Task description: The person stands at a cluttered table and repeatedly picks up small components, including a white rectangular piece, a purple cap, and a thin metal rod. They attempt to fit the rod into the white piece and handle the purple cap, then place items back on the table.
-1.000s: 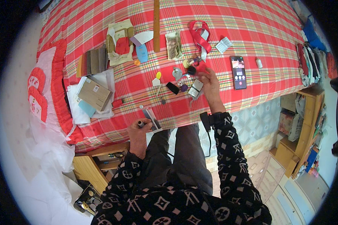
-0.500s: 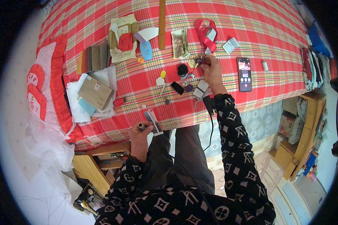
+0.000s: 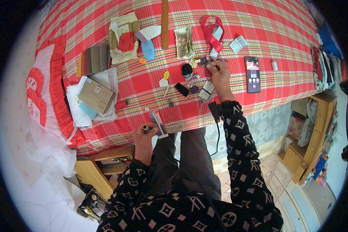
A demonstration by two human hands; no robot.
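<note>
Fingertips (image 3: 209, 66) of my right hand (image 3: 221, 79) are at small dark trinkets (image 3: 204, 60), right of the pale disc (image 3: 193, 64); whether they grip, I cannot tell. Light pinch should not disturb the disc. My left hand (image 3: 144, 136), near left, grasps a dark cylinder (image 3: 146, 128).

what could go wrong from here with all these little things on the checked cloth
The right hand is close to the black-and-grey object, so it might knock it. The grey-and-white flat piece lies near the edge of the checked cloth by the left hand, so a nudge could tip it off. The black cable hanging beside the right sleeve could snag.
</note>
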